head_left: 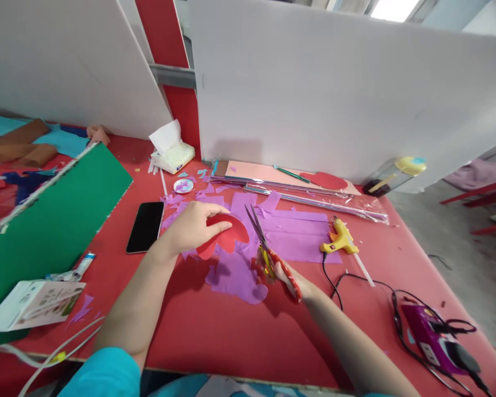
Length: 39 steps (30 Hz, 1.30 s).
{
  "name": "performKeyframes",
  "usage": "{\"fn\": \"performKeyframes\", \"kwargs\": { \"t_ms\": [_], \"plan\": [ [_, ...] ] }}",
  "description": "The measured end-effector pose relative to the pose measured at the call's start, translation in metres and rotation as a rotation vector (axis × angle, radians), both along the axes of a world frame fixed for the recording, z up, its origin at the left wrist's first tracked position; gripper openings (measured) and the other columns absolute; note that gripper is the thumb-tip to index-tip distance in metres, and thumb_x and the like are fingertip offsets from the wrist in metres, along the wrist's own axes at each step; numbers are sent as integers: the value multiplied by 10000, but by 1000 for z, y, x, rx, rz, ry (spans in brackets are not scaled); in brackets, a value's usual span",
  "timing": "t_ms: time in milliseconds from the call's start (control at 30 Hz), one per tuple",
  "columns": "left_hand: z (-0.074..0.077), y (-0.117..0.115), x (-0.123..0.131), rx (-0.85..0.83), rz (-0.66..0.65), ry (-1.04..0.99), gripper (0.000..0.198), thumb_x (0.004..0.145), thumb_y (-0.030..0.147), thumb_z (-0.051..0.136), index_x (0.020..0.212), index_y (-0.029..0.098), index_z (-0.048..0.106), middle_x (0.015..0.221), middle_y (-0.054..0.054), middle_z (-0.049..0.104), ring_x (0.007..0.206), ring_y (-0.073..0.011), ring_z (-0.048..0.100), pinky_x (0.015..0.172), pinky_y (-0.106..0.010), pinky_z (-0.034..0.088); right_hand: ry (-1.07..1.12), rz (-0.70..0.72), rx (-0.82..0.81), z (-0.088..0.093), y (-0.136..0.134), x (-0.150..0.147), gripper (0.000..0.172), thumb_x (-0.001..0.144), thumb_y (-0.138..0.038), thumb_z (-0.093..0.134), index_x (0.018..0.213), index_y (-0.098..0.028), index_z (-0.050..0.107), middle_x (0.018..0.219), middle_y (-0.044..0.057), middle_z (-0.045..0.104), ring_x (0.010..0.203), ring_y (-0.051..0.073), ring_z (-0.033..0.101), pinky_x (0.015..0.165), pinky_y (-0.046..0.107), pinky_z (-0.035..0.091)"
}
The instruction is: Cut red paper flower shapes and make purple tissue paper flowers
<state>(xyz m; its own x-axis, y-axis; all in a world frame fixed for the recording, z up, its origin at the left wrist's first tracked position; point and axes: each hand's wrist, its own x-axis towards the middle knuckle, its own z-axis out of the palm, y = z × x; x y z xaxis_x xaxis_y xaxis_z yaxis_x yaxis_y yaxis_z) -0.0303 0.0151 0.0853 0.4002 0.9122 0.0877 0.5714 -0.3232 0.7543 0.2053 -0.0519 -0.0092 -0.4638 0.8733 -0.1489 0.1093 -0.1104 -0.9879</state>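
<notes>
My left hand (196, 226) pinches a red piece with rounded, petal-like lobes (227, 237) between thumb and fingers, just above the table. Whether it is paper or felt I cannot tell. In my right hand (278, 271) is a pair of scissors (259, 227) with red handles, its blades slightly apart and pointing up and away. Something yellow shows at the fingers by the handles. The blade tips are to the right of the red piece, apart from it. Beneath both hands lie purple sheets (297, 237) and many purple scraps.
A yellow glue gun (339, 238) with a cord lies right, near a purple power strip (434, 336). A phone (145, 227), a tissue pack (173, 156) and a green board (66, 204) are left. Wrapped sheets (314, 201) and a jar (394, 175) stand before a white partition (314, 94).
</notes>
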Motion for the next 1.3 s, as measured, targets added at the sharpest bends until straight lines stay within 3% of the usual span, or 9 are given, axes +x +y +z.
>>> {"fn": "performKeyframes", "kwargs": {
  "t_ms": [267, 433, 567, 800, 1300],
  "plan": [
    [3, 4, 3, 58, 82, -7, 272, 729, 366, 601, 901, 165, 667, 878, -26, 697, 799, -175, 632, 722, -258, 504, -61, 170, 179, 22, 23, 14, 562, 750, -722, 307, 900, -212, 490, 787, 17, 458, 571, 113, 372, 536, 271, 394],
    [0, 1, 3, 26, 97, -51, 274, 728, 345, 606, 913, 149, 658, 885, -41, 694, 788, -174, 634, 717, -262, 511, -179, 228, 334, 46, 25, 19, 601, 780, -705, 250, 900, -180, 515, 799, 49, 501, 611, 133, 420, 580, 289, 402],
    [-1, -2, 3, -17, 76, -103, 262, 730, 342, 604, 899, 149, 656, 858, -44, 695, 757, -171, 640, 692, -259, 520, -205, 279, 349, 60, 24, 19, 611, 757, -734, 223, 863, -193, 485, 777, 45, 494, 669, 165, 453, 629, 321, 410],
    [1, -9, 9, -66, 39, -191, 217, 749, 307, 590, 883, 152, 662, 855, -42, 698, 750, -170, 647, 654, -241, 527, -210, 288, 290, 61, 19, 16, 607, 747, -739, 236, 898, -207, 484, 823, 54, 504, 713, 184, 494, 646, 328, 421],
    [-2, -13, 13, -17, 48, -162, 225, 756, 314, 591, 906, 161, 658, 838, -37, 697, 733, -164, 643, 689, -254, 516, -144, 289, 284, 57, 17, 13, 614, 741, -748, 235, 901, -207, 477, 837, 66, 508, 711, 182, 503, 638, 325, 428]
  ]
}}
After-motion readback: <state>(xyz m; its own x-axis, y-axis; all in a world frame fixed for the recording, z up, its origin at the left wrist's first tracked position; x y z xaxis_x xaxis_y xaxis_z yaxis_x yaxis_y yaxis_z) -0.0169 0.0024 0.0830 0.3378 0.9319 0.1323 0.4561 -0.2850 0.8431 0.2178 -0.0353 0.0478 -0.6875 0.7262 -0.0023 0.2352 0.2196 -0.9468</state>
